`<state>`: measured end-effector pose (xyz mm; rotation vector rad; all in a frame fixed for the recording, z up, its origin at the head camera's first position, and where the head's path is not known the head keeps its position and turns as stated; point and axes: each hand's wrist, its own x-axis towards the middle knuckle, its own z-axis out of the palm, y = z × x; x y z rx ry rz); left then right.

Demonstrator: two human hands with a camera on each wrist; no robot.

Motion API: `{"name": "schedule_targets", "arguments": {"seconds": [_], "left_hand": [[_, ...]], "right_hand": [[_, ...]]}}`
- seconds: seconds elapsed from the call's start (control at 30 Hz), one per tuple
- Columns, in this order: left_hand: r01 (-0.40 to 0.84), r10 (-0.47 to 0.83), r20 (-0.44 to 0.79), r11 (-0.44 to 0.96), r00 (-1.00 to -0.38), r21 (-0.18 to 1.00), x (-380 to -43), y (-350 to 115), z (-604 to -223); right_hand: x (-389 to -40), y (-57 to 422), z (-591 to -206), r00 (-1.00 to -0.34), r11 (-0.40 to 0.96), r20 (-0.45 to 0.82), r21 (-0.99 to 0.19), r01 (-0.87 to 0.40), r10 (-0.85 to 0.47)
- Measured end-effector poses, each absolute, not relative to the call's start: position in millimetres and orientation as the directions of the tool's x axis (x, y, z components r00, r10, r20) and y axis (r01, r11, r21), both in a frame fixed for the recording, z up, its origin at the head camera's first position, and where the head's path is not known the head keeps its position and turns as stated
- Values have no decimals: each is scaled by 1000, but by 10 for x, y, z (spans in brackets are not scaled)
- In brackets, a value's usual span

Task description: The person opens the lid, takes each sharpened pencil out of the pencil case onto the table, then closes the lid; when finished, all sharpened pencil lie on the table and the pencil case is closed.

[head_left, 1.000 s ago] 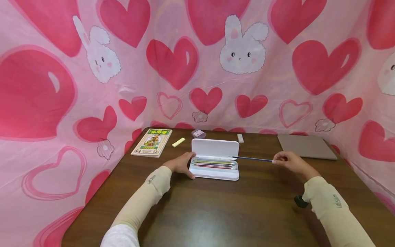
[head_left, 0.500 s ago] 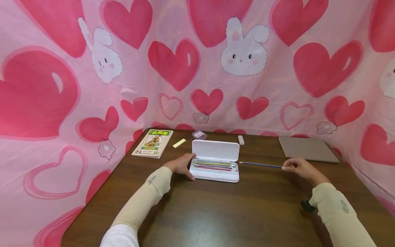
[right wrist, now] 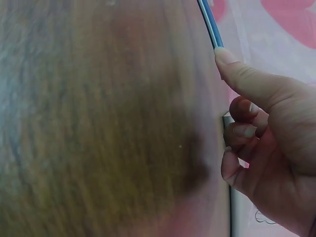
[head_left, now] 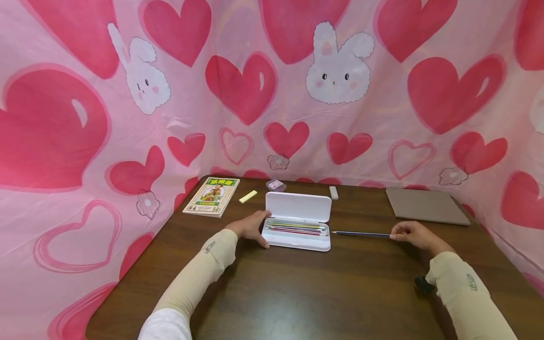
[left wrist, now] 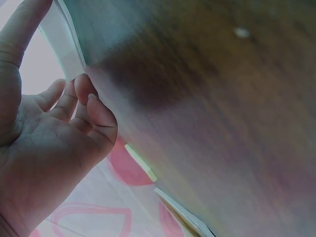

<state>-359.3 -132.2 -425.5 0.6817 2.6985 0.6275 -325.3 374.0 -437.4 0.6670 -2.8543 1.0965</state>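
Observation:
In the head view a white pencil case [head_left: 298, 207] lies with its lid raised, and several coloured pencils [head_left: 297, 229] sit inside. My left hand [head_left: 251, 226] holds the case's left end, thumb at the front corner and fingers behind. In the left wrist view the white edge of the case shows beside the thumb and curled fingers. To the right of the case, my right hand [head_left: 418, 236] pinches a dark blue pencil [head_left: 361, 233] by one end. Its sharpened tip points left, close to the case's right side, and the shaft is low over the table.
Behind the case are a yellow stick-like block [head_left: 248, 196], a small purplish box [head_left: 276, 185] and a white eraser-like block [head_left: 333, 192]. A booklet [head_left: 211, 196] lies at the back left of the brown table [head_left: 289, 293], a flat grey-brown panel [head_left: 427, 206] at the back right.
My right hand has moved right and down with the blue pencil, bringing it from over the case's hinge to low beside the case. My left hand has stayed on the case.

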Motion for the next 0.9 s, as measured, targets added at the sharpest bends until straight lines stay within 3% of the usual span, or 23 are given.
{"name": "schedule_targets", "arguments": {"seconds": [0.63, 0.9], "left_hand": [[373, 498, -170, 798, -851, 473, -3573, -1316, -4228], [385, 509, -155, 787, -847, 481, -3574, -1328, -4237]], "right_hand": [[-3291, 3753, -4424, -869, 680, 174, -560, -474, -463], [-3333, 3439, -4235, -909, 668, 127, -638, -382, -398]]}}
